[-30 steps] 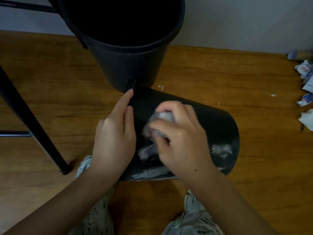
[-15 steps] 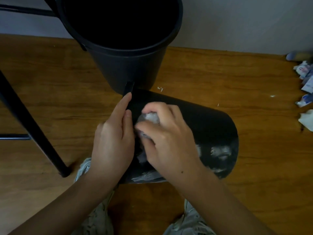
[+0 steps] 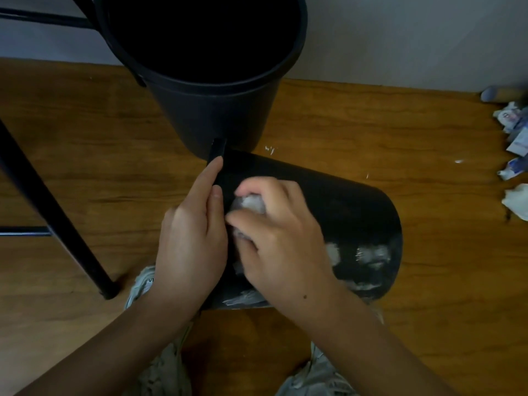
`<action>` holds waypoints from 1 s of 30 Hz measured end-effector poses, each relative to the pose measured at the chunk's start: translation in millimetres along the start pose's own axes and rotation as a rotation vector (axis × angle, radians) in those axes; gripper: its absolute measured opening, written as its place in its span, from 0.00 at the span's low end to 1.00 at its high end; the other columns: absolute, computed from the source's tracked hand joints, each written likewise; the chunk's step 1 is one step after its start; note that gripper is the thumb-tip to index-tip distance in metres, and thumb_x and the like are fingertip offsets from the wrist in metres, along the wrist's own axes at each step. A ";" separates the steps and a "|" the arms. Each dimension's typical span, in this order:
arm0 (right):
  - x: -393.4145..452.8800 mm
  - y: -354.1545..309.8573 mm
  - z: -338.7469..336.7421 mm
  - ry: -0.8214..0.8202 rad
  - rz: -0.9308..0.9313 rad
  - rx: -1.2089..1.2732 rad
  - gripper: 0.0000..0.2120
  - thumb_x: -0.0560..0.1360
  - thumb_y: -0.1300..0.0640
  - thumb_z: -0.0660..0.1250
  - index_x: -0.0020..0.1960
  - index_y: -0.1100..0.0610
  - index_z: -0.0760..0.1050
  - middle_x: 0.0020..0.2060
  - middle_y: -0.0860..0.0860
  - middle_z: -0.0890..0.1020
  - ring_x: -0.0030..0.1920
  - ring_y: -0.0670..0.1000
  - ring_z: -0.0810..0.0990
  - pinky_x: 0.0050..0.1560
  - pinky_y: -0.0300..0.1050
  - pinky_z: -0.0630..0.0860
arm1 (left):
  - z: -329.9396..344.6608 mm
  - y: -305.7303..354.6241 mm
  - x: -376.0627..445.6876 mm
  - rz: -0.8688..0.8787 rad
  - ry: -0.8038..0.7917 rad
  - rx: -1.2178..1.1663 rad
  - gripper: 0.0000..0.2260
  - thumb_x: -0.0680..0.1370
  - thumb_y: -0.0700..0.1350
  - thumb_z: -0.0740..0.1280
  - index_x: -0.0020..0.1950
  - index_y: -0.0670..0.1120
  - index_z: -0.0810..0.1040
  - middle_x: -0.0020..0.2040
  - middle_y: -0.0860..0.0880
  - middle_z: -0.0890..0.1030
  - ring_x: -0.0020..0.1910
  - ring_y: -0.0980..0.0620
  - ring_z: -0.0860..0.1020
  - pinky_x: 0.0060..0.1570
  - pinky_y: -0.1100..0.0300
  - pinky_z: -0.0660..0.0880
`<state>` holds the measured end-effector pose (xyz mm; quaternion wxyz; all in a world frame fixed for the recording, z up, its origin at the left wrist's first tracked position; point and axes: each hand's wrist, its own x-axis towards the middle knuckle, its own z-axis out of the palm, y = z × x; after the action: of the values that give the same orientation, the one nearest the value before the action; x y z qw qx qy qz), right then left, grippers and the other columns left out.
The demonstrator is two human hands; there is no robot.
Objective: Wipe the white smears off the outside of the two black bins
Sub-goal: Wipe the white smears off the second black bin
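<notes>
A black bin (image 3: pixel 343 201) lies on its side on the wooden floor in front of me. White smears (image 3: pixel 368 257) mark its side near the right end and along the near edge. My left hand (image 3: pixel 188 238) rests flat with straight fingers on the bin's left end, at its rim. My right hand (image 3: pixel 283 238) grips a crumpled white tissue (image 3: pixel 251 202) and presses it on the bin's side next to my left hand. A second black bin (image 3: pixel 217 115) stands upright just behind, open and dark inside.
A black metal leg (image 3: pixel 57 218) of a chair or stand slants across the floor at left. Crumpled papers and wrappers (image 3: pixel 514 150) lie at the right edge. The wall runs along the back. My shoes (image 3: pixel 143 284) show under the bin.
My right hand with the tissue has slid left along the bin until it is up against my left hand. The left hand and both bins stay put.
</notes>
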<state>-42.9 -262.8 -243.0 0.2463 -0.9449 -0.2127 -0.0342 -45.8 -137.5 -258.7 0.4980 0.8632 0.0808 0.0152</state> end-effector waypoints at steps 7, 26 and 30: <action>-26.7 51.6 -20.5 0.078 0.191 -0.025 0.06 0.66 0.61 0.72 0.43 0.55 0.81 0.53 0.52 0.76 0.55 0.51 0.71 0.49 0.34 0.64 | -0.6 1.1 2.9 -0.016 0.020 -0.025 0.19 0.82 0.44 0.54 0.74 0.50 0.66 0.33 0.44 0.79 0.30 0.46 0.76 0.31 0.48 0.73; -2.1 21.8 -5.0 0.071 0.066 0.036 0.07 0.72 0.56 0.67 0.48 0.55 0.80 0.58 0.52 0.76 0.58 0.52 0.72 0.52 0.38 0.69 | -5.8 -2.1 -0.3 0.045 0.022 -0.029 0.17 0.83 0.44 0.55 0.72 0.49 0.68 0.38 0.74 0.74 0.38 0.75 0.74 0.38 0.77 0.71; -29.1 73.5 -22.8 0.163 0.355 0.018 0.06 0.71 0.55 0.67 0.48 0.51 0.78 0.56 0.44 0.72 0.57 0.45 0.68 0.53 0.36 0.65 | -14.7 -7.2 1.4 0.025 0.061 -0.015 0.17 0.82 0.44 0.56 0.71 0.50 0.69 0.36 0.76 0.73 0.35 0.75 0.72 0.36 0.79 0.68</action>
<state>-37.6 -342.9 -261.1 0.2731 -0.9596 -0.0223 -0.0646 -46.8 -121.1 -257.6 0.5017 0.8595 0.0850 0.0487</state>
